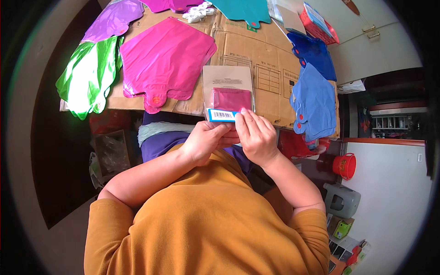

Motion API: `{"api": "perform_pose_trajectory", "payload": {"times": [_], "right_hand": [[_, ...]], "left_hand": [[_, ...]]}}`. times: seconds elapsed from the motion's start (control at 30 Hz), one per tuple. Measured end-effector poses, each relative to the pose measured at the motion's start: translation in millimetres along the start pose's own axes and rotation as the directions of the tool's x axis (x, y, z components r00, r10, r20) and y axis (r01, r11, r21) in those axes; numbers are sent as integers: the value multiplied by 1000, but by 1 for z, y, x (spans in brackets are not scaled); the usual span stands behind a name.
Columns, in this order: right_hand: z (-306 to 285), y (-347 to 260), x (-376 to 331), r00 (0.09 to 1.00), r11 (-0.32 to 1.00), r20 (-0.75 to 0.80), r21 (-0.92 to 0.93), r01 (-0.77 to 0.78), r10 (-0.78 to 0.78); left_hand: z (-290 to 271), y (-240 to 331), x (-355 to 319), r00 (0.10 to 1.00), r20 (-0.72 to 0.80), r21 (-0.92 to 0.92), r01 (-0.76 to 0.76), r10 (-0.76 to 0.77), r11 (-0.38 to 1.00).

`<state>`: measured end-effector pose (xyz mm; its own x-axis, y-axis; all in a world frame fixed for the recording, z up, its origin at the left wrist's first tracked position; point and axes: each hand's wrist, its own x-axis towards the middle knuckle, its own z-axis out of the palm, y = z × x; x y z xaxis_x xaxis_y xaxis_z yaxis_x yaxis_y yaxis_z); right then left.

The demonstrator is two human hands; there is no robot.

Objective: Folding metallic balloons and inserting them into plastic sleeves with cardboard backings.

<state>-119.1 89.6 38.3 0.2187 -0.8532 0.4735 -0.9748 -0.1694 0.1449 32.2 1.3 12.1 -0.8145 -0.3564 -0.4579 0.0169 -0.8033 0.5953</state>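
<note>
At the near edge of the cardboard-covered table, both my hands are closed on the lower end of a clear plastic packet (228,77). Inside lie a pale card and a folded pink foil piece (232,98). A blue-and-white barcode label (222,115) crosses its lower end. My left hand (206,142) grips the bottom left, thumb on top and other fingers underneath. My right hand (256,137) pinches the right end of the label; its thumb is hidden. Left of the packet, a flat pink foil balloon (167,57) lies with its tab toward me.
Flat foil balloons in green (89,73), purple (112,18), teal (243,10), dark blue (316,55) and light blue (315,101) lie around the cardboard (270,55). White ribbon rolls (198,13) sit at the back. A red basket (332,34) stands far right; a red bucket (344,166) is below.
</note>
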Motion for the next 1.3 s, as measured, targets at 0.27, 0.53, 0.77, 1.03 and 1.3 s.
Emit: {"api": "perform_pose_trajectory", "payload": {"times": [0.27,0.53,0.77,1.03,1.3], "right_hand": [[1,2,-10,999,999,-32,21,-25,25],[-6,7,-14,998,990,-41,139,-34,40],[2,-2,-16,703,608,13,492,-624,711],[-20,-7,-16,307,-109,554,594,-797,774],[1,-22,-33,238,-558,775,597,-576,585]], "left_hand": [[-22,6,-9,1000,-16,-172,-22,19,985],[-14,6,-9,994,-107,-78,-7,-2,997],[-7,7,-6,981,-171,54,-79,87,995],[-17,4,-7,991,-106,115,-65,77,991],[-20,4,-6,992,-90,187,-66,84,980]]}}
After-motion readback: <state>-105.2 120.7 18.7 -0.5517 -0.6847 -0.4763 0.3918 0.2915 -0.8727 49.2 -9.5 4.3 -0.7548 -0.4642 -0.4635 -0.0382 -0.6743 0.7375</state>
